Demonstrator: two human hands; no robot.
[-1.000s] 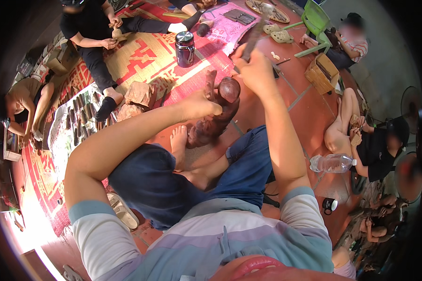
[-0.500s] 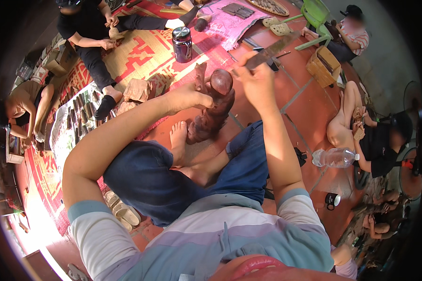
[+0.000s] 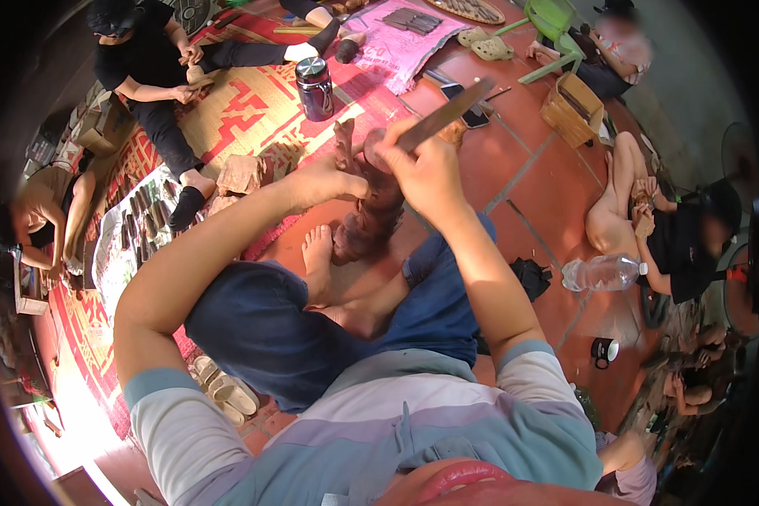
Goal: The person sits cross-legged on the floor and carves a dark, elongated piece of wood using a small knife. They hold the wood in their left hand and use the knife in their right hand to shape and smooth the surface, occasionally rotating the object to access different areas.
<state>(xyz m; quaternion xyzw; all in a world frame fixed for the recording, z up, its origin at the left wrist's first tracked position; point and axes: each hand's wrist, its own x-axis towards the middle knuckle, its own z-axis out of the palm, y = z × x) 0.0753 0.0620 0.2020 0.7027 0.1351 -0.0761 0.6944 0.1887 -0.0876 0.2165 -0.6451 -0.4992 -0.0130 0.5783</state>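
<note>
A dark reddish-brown wood carving [image 3: 365,229] stands on the tiles by my bare feet, with a rounded top and a thin upright prong. My left hand [image 3: 325,181] grips its upper part near the prong, the fingers partly hidden behind the wood. My right hand [image 3: 426,173] is closed on a flat metal blade [image 3: 447,115] that points up and to the right. Whether it is a file or a knife I cannot tell. That hand sits against the carving's rounded top and covers part of it.
A dark thermos [image 3: 314,89] stands on the patterned mat beyond my hands. Wood blocks [image 3: 243,169] and a cloth of tools [image 3: 148,211] lie left. To the right are a phone [image 3: 465,105], a cardboard box [image 3: 572,108], a plastic bottle [image 3: 603,274] and a mug [image 3: 603,352]. Several people sit around.
My right hand has come down and left onto the carving's top with the blade, from just right of it. My left hand keeps its hold, shifted slightly left with the carving.
</note>
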